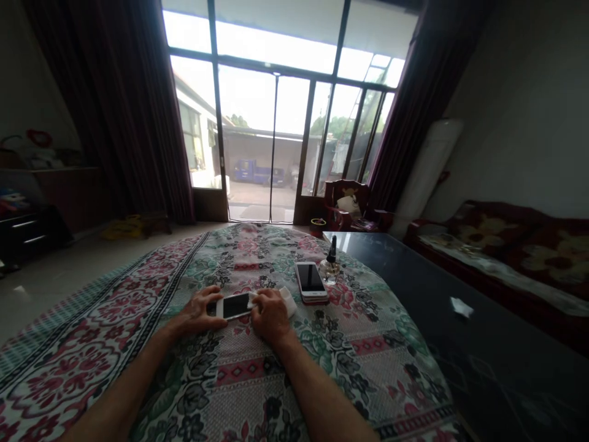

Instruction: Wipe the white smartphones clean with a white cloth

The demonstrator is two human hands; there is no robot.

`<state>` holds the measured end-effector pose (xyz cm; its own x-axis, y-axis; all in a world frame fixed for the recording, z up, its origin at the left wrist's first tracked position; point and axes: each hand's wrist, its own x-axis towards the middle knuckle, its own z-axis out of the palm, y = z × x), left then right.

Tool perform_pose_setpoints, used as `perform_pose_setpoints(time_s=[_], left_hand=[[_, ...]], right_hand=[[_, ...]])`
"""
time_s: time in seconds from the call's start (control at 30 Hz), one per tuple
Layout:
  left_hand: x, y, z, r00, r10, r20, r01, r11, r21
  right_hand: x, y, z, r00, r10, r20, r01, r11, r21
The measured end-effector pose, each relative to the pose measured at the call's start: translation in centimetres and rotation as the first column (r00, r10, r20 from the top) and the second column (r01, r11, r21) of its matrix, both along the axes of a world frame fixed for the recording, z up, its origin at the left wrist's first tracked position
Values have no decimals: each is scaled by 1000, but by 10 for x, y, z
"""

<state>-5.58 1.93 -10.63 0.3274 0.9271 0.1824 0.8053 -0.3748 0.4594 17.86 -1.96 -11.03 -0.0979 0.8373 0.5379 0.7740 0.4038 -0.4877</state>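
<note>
**Room, glazed door and contents.** A tall glazed door (271,116) with dark maroon curtains (138,110) on both sides. Against the right wall, a sofa with red floral cushions (501,245).

**Table.** A dark glossy tabletop (506,350), partly covered by a floral-patterned tablecloth (257,380) in pink, green and black.

**Hands.** The left hand (197,313) lies on the cloth, its fingers (212,301) spread and wrapped over the near end of the phone. The right hand (271,318) has its fingers (267,301) close together, seemingly pinching a tissue against the screen.

**Phones.** A white smartphone (234,306) lies flat between the hands, screen up and dark. It probably handles as a light, stiff, fragile object with a slippery glass face, so the side edges look the safest hold. A second smartphone (310,282), with a pinkish edge, lies flat just beyond.

**Small items.** A small glass bottle (329,270) with a black tapered cap stands beside the second phone. A soft white tissue (288,301) sits under the right hand. A white paper scrap (461,307) lies on the dark tabletop.
</note>
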Motion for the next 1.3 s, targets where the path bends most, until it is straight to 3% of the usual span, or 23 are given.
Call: perform_pose_setpoints(time_s=[0.27,0.63,0.73,0.93,1.3], left_hand=[[3,-20,3,985,171,-14,-170,984,42],[11,-27,1,974,228,16,-228,971,74],[12,-27,3,971,239,16,-240,969,53],[13,-28,0,973,231,14,-232,969,90],[17,-29,2,968,249,-17,-244,960,141]], right_hand=[[-2,-7,8,997,59,54,-57,998,-39],[-17,-14,11,967,225,122,-220,974,-48],[-15,-11,10,978,188,89,-184,982,-43],[-11,-1,8,995,-16,95,23,997,-70],[-14,-5,7,952,127,280,-103,990,-100]])
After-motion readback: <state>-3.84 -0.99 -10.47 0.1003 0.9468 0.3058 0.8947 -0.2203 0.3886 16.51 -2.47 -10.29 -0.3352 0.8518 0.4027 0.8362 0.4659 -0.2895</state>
